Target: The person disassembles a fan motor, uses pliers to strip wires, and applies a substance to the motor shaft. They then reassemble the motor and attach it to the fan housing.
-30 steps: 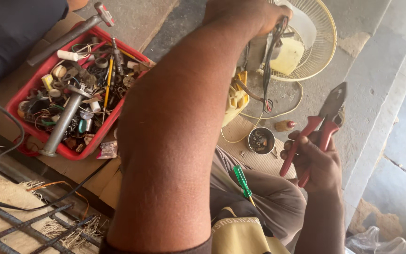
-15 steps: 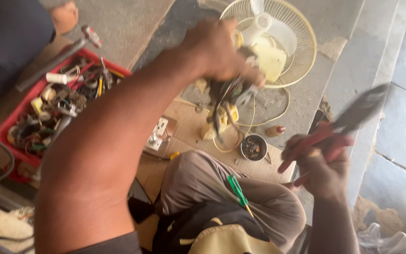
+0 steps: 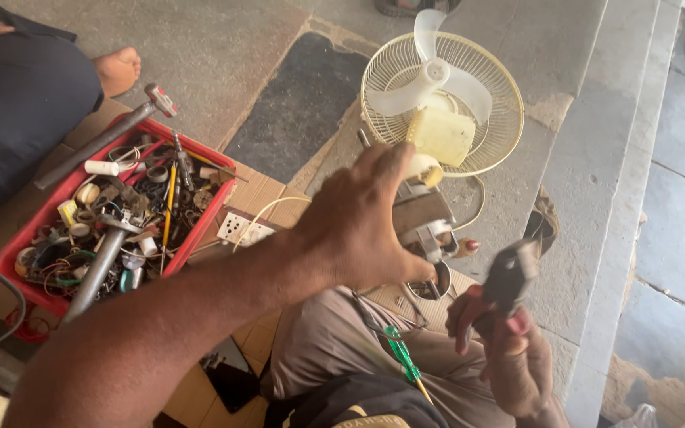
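Note:
My left hand (image 3: 354,238) reaches across my lap and wraps around the metal fan motor (image 3: 424,218), thumb below it and fingers spread above. The motor joins a cream fan (image 3: 438,103) with a wire guard and white blades, lying on the stone floor. Near my right knee, my right hand (image 3: 513,364) grips red-handled pliers (image 3: 509,277), whose dark jaws point up and blur with motion. A green screwdriver (image 3: 400,361) lies on my lap.
A red tray (image 3: 200,154) full of tools, wire and small parts sits at the left, with a hammer (image 3: 105,139) across its rim. A white socket (image 3: 243,230) lies on cardboard. Another person's dark-clothed leg and foot (image 3: 116,70) are at the top left. A stone step (image 3: 620,198) runs down the right.
The view has swung, so the fan and tray now sit lower in it. My left arm has dropped from the fan guard to the motor. My right hand and pliers have moved lower.

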Action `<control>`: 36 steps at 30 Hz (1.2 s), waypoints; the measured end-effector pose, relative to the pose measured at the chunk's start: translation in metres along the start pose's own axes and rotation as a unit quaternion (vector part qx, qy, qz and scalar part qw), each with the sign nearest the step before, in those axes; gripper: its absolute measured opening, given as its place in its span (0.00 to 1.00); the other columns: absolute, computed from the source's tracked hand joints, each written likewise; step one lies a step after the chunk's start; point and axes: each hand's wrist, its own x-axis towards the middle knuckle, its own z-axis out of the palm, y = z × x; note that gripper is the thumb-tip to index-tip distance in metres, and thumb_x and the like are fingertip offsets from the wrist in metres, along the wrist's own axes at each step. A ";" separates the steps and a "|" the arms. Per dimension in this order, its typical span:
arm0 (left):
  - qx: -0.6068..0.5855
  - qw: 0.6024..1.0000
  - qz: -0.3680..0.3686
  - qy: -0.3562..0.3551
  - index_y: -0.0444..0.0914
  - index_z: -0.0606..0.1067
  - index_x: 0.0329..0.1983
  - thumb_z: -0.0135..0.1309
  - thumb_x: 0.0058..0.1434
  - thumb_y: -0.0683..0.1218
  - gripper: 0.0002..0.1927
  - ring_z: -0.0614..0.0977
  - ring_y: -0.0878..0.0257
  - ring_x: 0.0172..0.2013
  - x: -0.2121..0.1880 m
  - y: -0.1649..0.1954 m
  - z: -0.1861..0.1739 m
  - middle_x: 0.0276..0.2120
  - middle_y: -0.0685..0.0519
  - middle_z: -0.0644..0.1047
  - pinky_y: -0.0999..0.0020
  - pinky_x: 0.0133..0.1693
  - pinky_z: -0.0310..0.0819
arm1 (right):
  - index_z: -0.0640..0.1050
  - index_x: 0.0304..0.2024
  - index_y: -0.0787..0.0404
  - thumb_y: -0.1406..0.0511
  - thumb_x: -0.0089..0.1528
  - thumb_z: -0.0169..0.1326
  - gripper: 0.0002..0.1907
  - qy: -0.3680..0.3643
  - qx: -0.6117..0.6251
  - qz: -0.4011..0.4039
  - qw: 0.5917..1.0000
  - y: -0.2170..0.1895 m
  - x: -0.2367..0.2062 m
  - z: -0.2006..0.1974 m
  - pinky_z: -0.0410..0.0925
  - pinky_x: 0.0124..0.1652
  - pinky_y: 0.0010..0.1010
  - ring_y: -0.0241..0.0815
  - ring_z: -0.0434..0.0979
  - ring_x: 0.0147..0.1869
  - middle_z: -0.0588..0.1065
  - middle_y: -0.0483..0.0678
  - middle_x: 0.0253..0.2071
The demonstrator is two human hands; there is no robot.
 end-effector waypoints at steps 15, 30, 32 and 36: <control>-0.046 0.997 0.034 -0.049 0.30 0.40 0.77 0.72 0.38 0.45 0.70 0.69 0.36 0.61 -0.043 0.000 0.017 0.60 0.29 0.60 0.47 0.58 0.73 | 0.64 0.64 0.69 0.49 0.71 0.40 0.32 0.070 0.032 0.053 0.996 0.047 -0.009 -0.003 0.72 0.38 0.36 0.48 0.78 0.34 0.75 0.59 0.45; -0.127 0.961 0.163 0.184 0.28 0.53 0.72 0.74 0.44 0.52 0.59 0.78 0.38 0.60 -0.041 -0.015 0.057 0.62 0.31 0.69 0.50 0.60 0.75 | 0.73 0.55 0.80 0.56 0.71 0.43 0.29 0.093 -0.136 0.066 0.984 0.000 -0.041 -0.060 0.72 0.52 0.43 0.56 0.79 0.44 0.77 0.66 0.41; -0.117 0.962 0.155 0.194 0.28 0.54 0.72 0.75 0.43 0.52 0.59 0.78 0.38 0.59 -0.038 -0.014 0.057 0.62 0.31 0.69 0.50 0.59 0.76 | 0.73 0.53 0.80 0.55 0.70 0.41 0.30 0.129 -0.062 0.094 0.985 -0.013 -0.037 -0.064 0.71 0.53 0.44 0.58 0.80 0.46 0.78 0.69 0.42; -0.108 0.959 0.155 0.212 0.27 0.54 0.72 0.75 0.43 0.53 0.60 0.78 0.38 0.58 -0.033 -0.014 0.057 0.61 0.31 0.69 0.51 0.58 0.77 | 0.74 0.53 0.77 0.58 0.68 0.40 0.27 0.038 -0.292 0.049 0.954 -0.048 -0.030 -0.072 0.76 0.47 0.40 0.55 0.84 0.43 0.80 0.66 0.46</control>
